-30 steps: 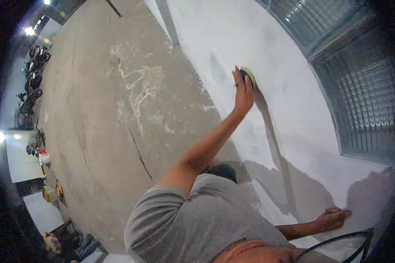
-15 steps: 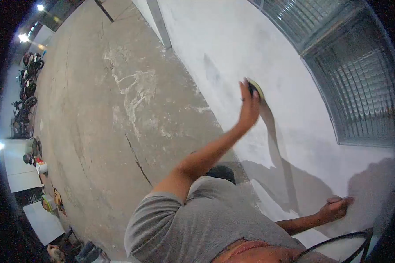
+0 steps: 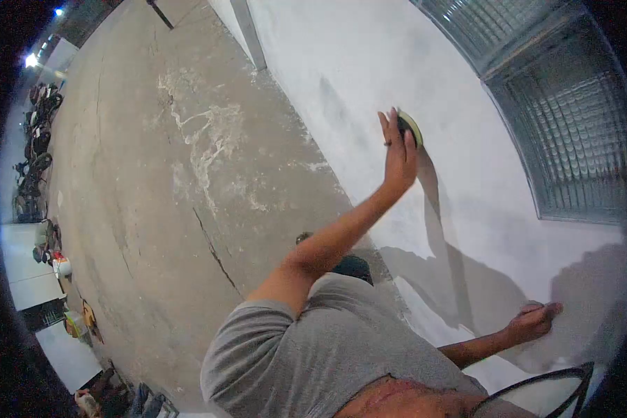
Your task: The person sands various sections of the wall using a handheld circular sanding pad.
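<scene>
At 4 o'clock, the right hand is positioned near the white wall, fingers curled closed, contents indeterminable; farther out, at 2 o'clock, the left hand, fingers partly spread, grips a round pad, apparently flat against the wall.

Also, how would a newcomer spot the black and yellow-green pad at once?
Find the white wall beside the ribbed-glass window. On it, the left hand reaches out from a grey sleeve. Under its fingers sits the round black pad, its yellow-green edge unlike the plain wall around it.
</scene>
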`<state>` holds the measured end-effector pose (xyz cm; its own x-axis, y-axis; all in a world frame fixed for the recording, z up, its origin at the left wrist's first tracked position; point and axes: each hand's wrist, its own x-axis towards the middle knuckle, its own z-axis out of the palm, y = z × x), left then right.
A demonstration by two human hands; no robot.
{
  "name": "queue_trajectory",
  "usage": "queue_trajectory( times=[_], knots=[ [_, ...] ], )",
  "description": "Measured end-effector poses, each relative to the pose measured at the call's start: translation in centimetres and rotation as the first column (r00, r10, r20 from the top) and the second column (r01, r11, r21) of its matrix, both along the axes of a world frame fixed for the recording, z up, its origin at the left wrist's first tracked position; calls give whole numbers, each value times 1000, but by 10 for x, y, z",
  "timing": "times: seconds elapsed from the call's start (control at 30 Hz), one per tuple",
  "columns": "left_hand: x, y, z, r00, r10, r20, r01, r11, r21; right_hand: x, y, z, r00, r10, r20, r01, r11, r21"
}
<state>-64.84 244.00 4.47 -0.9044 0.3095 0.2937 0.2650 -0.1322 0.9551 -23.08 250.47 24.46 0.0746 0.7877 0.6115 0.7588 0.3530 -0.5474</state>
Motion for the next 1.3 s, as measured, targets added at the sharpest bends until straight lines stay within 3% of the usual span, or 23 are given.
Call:
queue_trajectory(
  times=[0.07, 0.1, 0.17, 0.2, 0.3, 0.37, 0.43, 0.5, 0.57, 0.6, 0.67, 0.7, 0.73, 0.8, 0.83, 0.9, 1.03, 1.1, 1.23, 1.3],
  knots=[
    [-6, 2, 5, 999, 33, -27, -33, 999, 20, 3, 2, 0, 993, -31, 113, 18, 994, 110],
    [-29, 8, 1, 988, 110, -108, -109, 994, 14, -12, -6, 6, 998, 3, 68, -9, 996, 92],
    [-81, 12, 22, 977, 208, -37, -203, 972, 118, -25, -11, 14, 999, 22, 35, -25, 995, 96],
    [-103, 13, 30, 962, 266, -57, -265, 964, 23, -27, -9, 10, 999, 52, -15, -51, 997, 58],
    [-95, 7, 39, 980, 196, 18, -196, 979, 57, -41, -11, 22, 991, 72, -113, -71, 997, 11],
    [-46, 8, 23, 991, 105, -88, -98, 993, 71, -47, -20, 21, 976, 49, -212, -61, 997, -49],
    [0, -3, 33, 999, -24, -47, 28, 995, 94, -33, 0, 6, 973, 101, -207, -108, 994, -20],
    [-10, 1, 38, 998, 40, -52, -35, 996, 84, -30, -4, 14, 975, 144, -169, -144, 989, 17],
    [-52, 9, 47, 989, 130, -69, -122, 987, 106, -39, -26, 33, 958, 168, -234, -230, 934, -273],
    [-80, 11, 55, 981, 182, -71, -173, 978, 113, -33, -26, 29, 937, 309, -161, -333, 930, -153],
    [-101, 11, 73, 970, 228, -84, -218, 969, 113, -23, -34, 38, 956, 193, -219, -240, 948, -211],
    [-105, 9, 83, 982, 184, -38, -178, 976, 128, -22, -39, 43, 960, 84, -268, -159, 949, -271],
    [-110, 6, 93, 990, 144, 5, -143, 979, 147, -23, -44, 48, 956, 85, -280, -164, 948, -272],
    [-80, 9, 84, 997, 68, -37, -61, 985, 160, -37, -53, 53, 951, 187, -245, -244, 942, -232],
    [-58, 9, 77, 993, 31, -115, -23, 998, 67, -35, -44, 44, 947, 196, -253, -257, 937, -236],
    [-31, -7, 90, 979, 34, -201, -12, 994, 110, -29, -14, 25, 992, 82, 100, -77, 996, -53],
    [-93, 6, 110, 969, 177, -174, -144, 972, 184, -17, 1, 13, 999, 41, 27, -41, 999, -2],
    [-138, 11, 129, 968, 224, -109, -200, 959, 198, -18, -1, 13, 994, 24, -105, -28, 999, -40],
    [-152, 11, 138, 970, 234, -62, -217, 954, 205, -20, -8, 18, 991, 71, -112, -80, 994, -78],
    [-123, 12, 116, 966, 155, -208, -118, 977, 178, -10, -1, 11, 995, 98, 26, -100, 991, 87]
  ],
)
